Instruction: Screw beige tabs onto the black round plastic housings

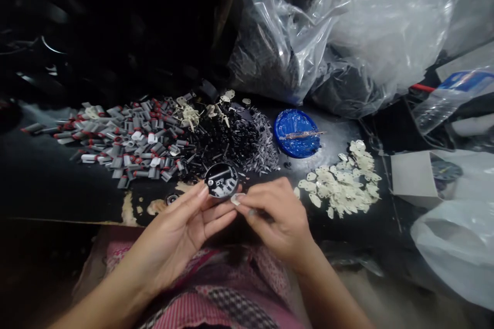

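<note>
My left hand [193, 223] holds a round black housing [221, 180] by its rim, with grey and whitish parts inside it. Close to the housing's right side, my right hand [272, 211] pinches a small cream tab [236, 199] between thumb and forefinger. Beyond the hands lie a heap of grey cylinders with red bands [142, 139], a pile of black springs and small dark parts [216, 136], and a heap of thin grey pieces [262, 146]. A pile of cream tabs [343, 185] is spread to the right.
A blue lid [296, 144] smeared with something glossy carries a thin stick. Clear plastic bags [293, 36] stand at the back. At the right are an open carton [412, 177] and a white bag [459, 247]. The table's front edge [77, 221] runs before me.
</note>
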Motion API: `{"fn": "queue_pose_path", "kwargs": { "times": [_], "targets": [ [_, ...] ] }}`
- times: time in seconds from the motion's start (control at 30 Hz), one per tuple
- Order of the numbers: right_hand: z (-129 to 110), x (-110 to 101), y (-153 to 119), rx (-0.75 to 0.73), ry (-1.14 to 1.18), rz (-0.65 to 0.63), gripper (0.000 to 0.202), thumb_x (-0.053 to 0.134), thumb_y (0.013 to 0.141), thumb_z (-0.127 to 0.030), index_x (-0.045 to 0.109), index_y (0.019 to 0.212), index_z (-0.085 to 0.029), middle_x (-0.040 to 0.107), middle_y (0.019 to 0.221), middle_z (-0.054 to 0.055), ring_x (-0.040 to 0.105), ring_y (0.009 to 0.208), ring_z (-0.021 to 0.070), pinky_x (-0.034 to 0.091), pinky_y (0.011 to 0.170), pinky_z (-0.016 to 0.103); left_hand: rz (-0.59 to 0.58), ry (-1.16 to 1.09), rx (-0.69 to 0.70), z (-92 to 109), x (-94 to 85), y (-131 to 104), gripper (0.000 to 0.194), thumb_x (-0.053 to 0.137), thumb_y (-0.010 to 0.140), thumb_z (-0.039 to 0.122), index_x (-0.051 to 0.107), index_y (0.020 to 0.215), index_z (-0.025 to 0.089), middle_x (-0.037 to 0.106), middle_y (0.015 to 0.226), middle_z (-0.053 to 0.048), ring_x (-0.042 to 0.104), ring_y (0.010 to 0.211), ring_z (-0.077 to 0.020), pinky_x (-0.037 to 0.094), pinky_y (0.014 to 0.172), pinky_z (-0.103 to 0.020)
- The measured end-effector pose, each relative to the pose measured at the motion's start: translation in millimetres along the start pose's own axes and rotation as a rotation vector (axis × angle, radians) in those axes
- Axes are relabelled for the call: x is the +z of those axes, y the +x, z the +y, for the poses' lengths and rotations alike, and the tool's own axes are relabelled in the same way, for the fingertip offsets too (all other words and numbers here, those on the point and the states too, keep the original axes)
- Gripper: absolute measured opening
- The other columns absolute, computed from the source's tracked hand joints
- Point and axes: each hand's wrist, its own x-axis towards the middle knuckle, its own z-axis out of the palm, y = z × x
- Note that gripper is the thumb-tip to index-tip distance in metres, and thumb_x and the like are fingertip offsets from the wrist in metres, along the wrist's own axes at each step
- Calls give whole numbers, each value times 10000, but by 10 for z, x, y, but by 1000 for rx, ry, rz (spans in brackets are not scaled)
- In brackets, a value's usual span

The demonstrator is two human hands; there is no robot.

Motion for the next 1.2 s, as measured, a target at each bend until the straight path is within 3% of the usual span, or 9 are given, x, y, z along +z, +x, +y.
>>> {"fn": "queue_pose_path", "kwargs": {
  "times": [0.1, 0.23, 0.53, 0.67, 0.9, 1.07, 1.13, 1.2],
  "targets": [
    [-7, 11, 10, -87, -56, 20, 143, 597, 850, -88, 627, 952, -183, 717, 859, 6, 658, 779, 140, 355, 721, 336, 20, 85, 52, -55, -3, 24, 105, 612, 863, 126, 692, 872, 193, 766, 854, -29, 733, 806, -171, 595, 780, -289],
    [-18, 35, 31, -109, -124, 26, 118, 605, 847, -88, 622, 930, -170, 710, 848, 13, 643, 734, 137, 338, 701, 337, -80, 188, 150, -123, -22, 51, 121, 686, 827, 201, 713, 936, 245, 747, 918, 28, 702, 844, -106, 553, 791, -179],
    [-7, 26, 42, -102, -154, 50, 136, 617, 833, -72, 623, 932, -165, 693, 783, 9, 605, 669, 131, 335, 694, 337, -218, 314, 195, -176, -132, 70, 177, 655, 857, 282, 695, 1026, 319, 710, 1032, 54, 638, 994, -94, 505, 882, -178],
    [-20, 38, 25, -105, -170, 29, 151, 619, 833, -72, 629, 945, -173, 683, 750, 2, 595, 647, 132, 327, 690, 340, -237, 303, 212, -182, -126, 90, 174, 705, 815, 282, 695, 984, 321, 714, 972, 70, 643, 931, -74, 513, 835, -160],
    [-112, 147, -77, 2, -166, 47, 104, 640, 852, -142, 651, 937, -202, 629, 638, -29, 516, 576, 122, 301, 677, 343, -126, 309, 267, -242, -121, 132, 88, 721, 792, 249, 653, 849, 252, 697, 833, 67, 631, 752, -72, 522, 703, -167],
    [-175, 214, -18, 41, 1, 0, 119, 621, 843, -103, 654, 888, -208, 657, 687, -27, 539, 610, 124, 318, 695, 340, -83, 319, 312, -196, -142, 62, 112, 730, 770, 285, 642, 826, 242, 671, 791, 61, 615, 719, -87, 507, 685, -181],
    [-231, 232, 72, -14, 143, -95, 99, 613, 845, -119, 652, 859, -209, 656, 690, -29, 550, 611, 121, 337, 672, 323, -24, 415, 374, -166, -290, -75, 132, 712, 780, 327, 659, 873, 250, 693, 869, 37, 632, 805, -121, 510, 753, -215],
    [-289, 253, 183, -145, 273, -175, 73, 609, 847, -145, 648, 847, -207, 656, 676, -29, 570, 605, 120, 365, 637, 302, 82, 566, 465, -148, -599, -259, 181, 680, 798, 374, 668, 933, 254, 711, 952, 3, 639, 927, -174, 494, 860, -270]
  ]
}}
